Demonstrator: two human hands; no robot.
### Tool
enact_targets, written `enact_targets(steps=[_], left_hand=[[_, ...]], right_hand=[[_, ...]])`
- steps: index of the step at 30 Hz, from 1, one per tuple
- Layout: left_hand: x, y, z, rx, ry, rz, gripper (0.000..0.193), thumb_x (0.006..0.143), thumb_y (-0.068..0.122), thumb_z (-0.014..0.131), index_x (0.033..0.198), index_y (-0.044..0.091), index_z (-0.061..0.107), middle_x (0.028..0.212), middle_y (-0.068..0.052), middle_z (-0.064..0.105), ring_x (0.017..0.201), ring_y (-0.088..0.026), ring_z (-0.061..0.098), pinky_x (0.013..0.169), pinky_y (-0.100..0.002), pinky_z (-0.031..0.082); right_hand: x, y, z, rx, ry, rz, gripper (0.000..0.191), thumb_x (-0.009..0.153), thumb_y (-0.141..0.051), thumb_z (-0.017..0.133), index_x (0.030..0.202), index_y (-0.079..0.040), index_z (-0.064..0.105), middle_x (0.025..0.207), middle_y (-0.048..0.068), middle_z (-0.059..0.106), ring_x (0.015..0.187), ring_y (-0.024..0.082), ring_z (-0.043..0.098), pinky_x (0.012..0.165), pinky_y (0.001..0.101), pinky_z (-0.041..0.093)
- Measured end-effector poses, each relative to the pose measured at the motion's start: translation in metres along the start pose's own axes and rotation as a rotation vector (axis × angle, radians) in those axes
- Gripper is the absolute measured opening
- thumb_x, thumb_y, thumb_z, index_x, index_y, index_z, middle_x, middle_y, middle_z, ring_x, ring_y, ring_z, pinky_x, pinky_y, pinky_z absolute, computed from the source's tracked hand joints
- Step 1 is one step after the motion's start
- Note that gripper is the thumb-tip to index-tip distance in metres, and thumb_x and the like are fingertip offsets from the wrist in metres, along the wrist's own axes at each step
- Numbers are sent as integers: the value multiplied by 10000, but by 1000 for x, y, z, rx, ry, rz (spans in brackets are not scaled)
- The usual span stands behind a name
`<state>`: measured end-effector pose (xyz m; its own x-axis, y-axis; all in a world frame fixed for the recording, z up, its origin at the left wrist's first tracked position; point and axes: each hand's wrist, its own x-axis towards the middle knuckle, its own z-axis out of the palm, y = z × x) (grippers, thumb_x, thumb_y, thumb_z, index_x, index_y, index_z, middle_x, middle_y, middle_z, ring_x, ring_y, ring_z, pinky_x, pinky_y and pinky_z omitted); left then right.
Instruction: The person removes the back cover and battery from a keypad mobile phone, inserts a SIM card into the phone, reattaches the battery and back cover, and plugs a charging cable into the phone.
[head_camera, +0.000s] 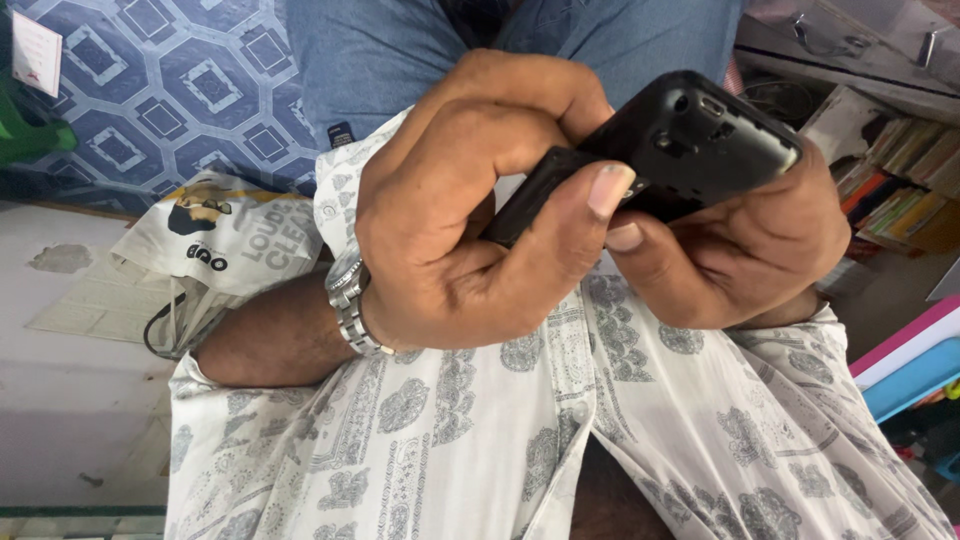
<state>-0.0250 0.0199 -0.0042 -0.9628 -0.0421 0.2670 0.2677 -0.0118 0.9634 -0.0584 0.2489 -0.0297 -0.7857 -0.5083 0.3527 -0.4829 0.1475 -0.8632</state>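
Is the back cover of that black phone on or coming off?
Coming off. The back cover juts out separately from the black phone, gripped by the left hand; the right hand holds the body.

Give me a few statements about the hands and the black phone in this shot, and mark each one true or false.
1. Both hands grip the black phone. True.
2. The left hand wears a metal watch at the wrist. True.
3. The phone lies flat on the white counter. False: it is held up in front of the patterned shirt.
4. The right hand is empty. False: it cradles the phone from below.
5. A printed bag lies beside the left forearm. True.
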Motion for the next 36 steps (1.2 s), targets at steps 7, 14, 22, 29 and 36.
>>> enact_targets(steps=[7,14,22,29,36], left_hand=[[3,-4,0,7,-9,27,162,1050,35,759,1051,-25,608,1139,-182,686,796,-94,693,633,-214,566],[5,-3,1,34,15,20,155,1050,49,748,1031,-22,611,1097,-176,687,789,-98,687,634,-213,558],[3,-3,-5,40,-26,-15,169,1096,12,744,1058,-6,581,1095,-152,687,849,-102,675,693,-221,529],[3,-5,-5,-2,-14,-21,175,1102,0,734,1051,-2,566,1096,-156,683,825,-94,659,661,-216,491],[4,-5,-4,-10,-3,-10,173,1085,5,740,1042,-11,573,1087,-167,684,814,-98,667,680,-218,536]], right_hand=[[-2,7,-7,4,17,34,273,873,-121,824,918,92,659,733,105,643,555,91,558,479,233,367],[10,0,0,153,18,136,279,942,-113,761,1010,94,588,782,106,683,615,57,580,522,209,424],[13,-7,2,317,2,308,203,976,-77,705,1073,70,603,847,77,709,676,29,606,581,177,460],[7,-1,1,269,-9,230,223,996,-72,734,1106,65,597,868,95,693,657,47,593,582,198,436],[8,4,-2,153,-18,144,231,938,-66,758,1019,88,606,784,113,678,588,66,574,524,223,406]])
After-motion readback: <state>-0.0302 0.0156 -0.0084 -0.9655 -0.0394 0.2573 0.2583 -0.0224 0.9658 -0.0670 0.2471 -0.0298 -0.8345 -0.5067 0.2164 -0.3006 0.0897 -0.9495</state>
